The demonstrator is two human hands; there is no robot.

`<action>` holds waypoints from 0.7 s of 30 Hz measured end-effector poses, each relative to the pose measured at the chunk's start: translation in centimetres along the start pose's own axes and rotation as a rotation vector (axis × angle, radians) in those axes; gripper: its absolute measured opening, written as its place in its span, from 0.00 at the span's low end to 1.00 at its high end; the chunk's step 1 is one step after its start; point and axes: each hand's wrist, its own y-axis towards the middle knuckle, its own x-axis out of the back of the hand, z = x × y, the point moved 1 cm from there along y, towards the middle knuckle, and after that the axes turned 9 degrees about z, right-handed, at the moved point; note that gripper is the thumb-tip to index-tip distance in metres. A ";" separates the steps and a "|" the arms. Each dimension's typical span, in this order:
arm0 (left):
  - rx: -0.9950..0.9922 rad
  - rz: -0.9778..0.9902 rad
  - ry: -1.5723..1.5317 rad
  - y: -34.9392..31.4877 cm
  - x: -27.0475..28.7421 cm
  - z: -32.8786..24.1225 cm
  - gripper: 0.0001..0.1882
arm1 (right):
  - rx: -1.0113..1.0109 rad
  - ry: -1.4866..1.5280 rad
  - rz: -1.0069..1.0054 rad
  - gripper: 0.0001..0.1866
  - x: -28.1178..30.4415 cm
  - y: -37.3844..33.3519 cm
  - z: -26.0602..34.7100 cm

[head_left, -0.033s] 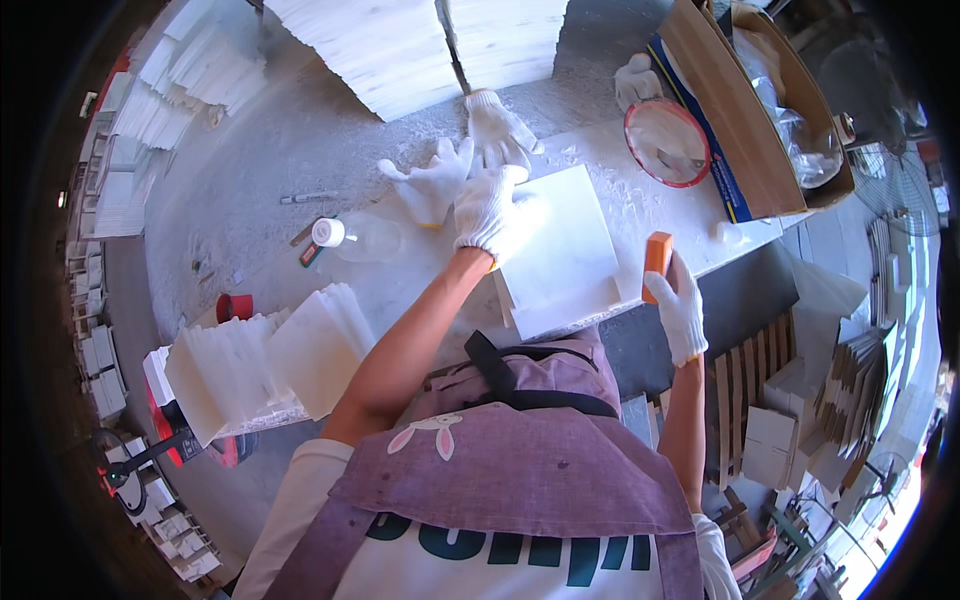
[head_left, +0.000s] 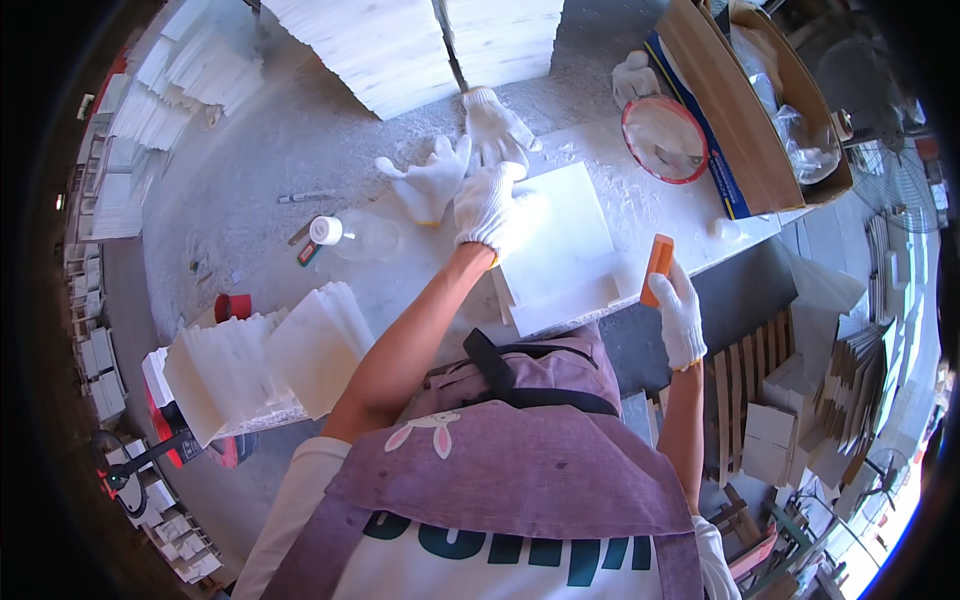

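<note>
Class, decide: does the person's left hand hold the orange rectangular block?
No: the gloved right hand holds the orange rectangular block, while the gloved left hand is at the flat white slab.

Just off the table's (head_left: 640, 210) front edge, the orange block (head_left: 657, 262) has turned in the right hand (head_left: 682, 325), leaning further rightward and showing more of its long face; that hand sits slightly nearer the body.

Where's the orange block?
The orange block is right of centre in the head view, in the gloved right hand, just right of the white slab.
</note>
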 end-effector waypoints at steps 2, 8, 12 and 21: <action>0.034 -0.028 -0.017 -0.1 -0.3 -0.6 0.20 | 0.060 0.450 0.078 0.34 -0.6 -1.3 -1.5; 0.031 0.048 0.025 -0.1 -0.9 -2.2 0.17 | 0.015 0.639 0.253 0.36 0.1 0.9 -1.8; 0.024 0.024 0.164 -0.3 -2.9 -1.3 0.18 | -0.024 0.625 0.365 0.34 0.6 2.3 -0.6; 0.044 -0.236 0.476 -1.9 -5.8 -4.0 0.26 | -0.121 0.438 0.377 0.36 1.1 7.3 -2.2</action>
